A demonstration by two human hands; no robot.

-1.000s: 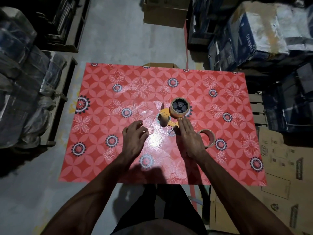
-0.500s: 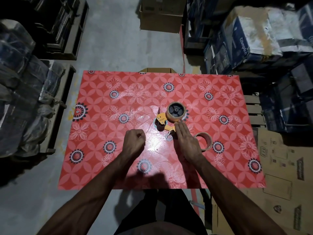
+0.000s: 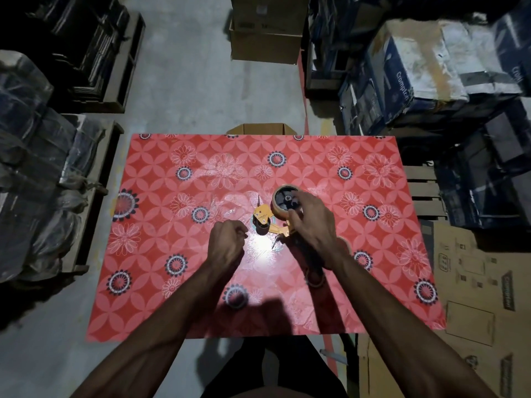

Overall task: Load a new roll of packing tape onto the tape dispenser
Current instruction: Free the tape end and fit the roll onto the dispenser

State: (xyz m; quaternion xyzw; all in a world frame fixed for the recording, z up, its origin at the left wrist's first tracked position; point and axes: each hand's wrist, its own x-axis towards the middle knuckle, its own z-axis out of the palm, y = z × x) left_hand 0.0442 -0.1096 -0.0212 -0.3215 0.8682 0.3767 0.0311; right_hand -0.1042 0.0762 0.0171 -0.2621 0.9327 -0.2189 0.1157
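Note:
On the red flowered table [image 3: 161,305] lies an orange tape dispenser [image 3: 263,220] on its side. A brown tape roll [image 3: 281,200] sits on its black hub. My right hand [image 3: 313,222] covers the right side of that roll, with thumb and fingers gripping its rim. The dispenser's dark handle [image 3: 314,270] runs toward me under my right wrist. My left hand [image 3: 227,245] rests curled into a fist just left of the dispenser, and nothing shows in it. A second tape ring [image 3: 346,243] peeks out from behind my right wrist.
An open cardboard box [image 3: 263,129] stands beyond the table's far edge and another box [image 3: 265,38] farther back. Stacked blue and white cartons [image 3: 416,70] fill the right. Wrapped bundles [image 3: 34,156] line the left. Flattened cardboard [image 3: 471,297] lies at the lower right.
My right hand moved from flat beside the dispenser up onto the tape roll and closed on it. My left hand closed into a fist and drifted slightly toward the dispenser.

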